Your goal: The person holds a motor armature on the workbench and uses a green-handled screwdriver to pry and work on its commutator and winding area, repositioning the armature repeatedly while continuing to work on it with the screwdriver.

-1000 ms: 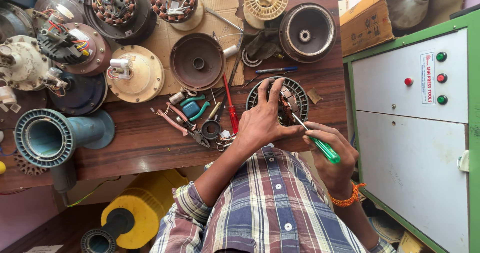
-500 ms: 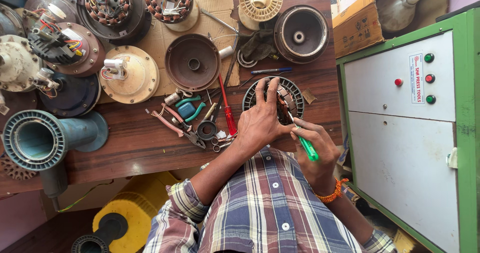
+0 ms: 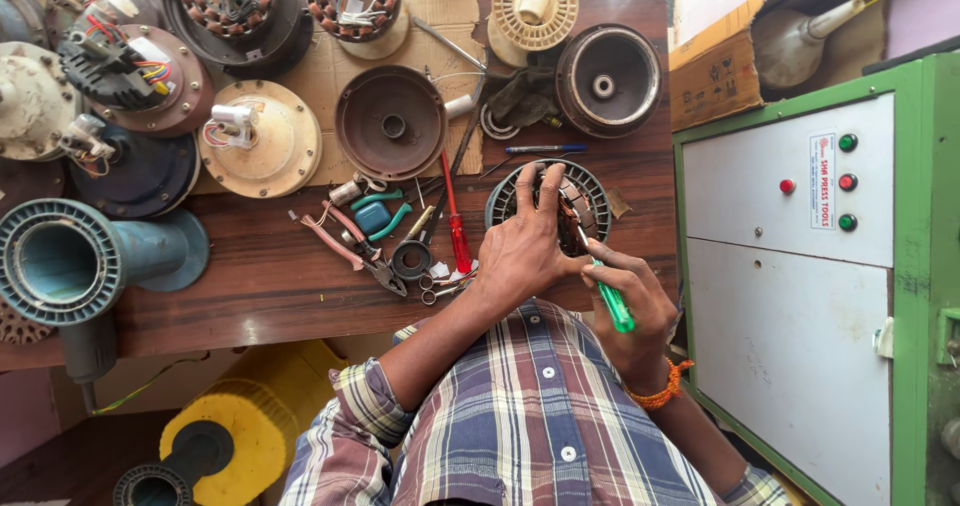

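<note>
Wooden table (image 3: 250, 276), seen from my head camera, with motor parts across it. Far left: a grey-blue pipe fitting (image 3: 70, 261) lies on its side at the table edge, and below it, off the table, stands a yellow spool (image 3: 235, 431). Upper left: wound motor cores and a cream cover plate (image 3: 262, 141) rest on a sheet of cardboard (image 3: 320, 76). Centre: a brown bell housing (image 3: 390, 123), open side up; below it a heap of hand tools, including pliers (image 3: 345, 246) and a red screwdriver (image 3: 456, 228). Right of centre: the stator (image 3: 590, 191), a round ribbed ring with windings, lies flat near the table's front edge. My left hand (image 3: 525, 246) covers its left half, fingers spread and pressing down on it. My right hand (image 3: 630, 301) sits just right of it, fingers wrapped around a green screwdriver (image 3: 608, 296) whose tip reaches into the stator. Above: a cream fan wheel (image 3: 535, 6) and a dark rotor housing (image 3: 608, 78). Far right: a green-framed cabinet (image 3: 790, 296) with coloured buttons.
</note>
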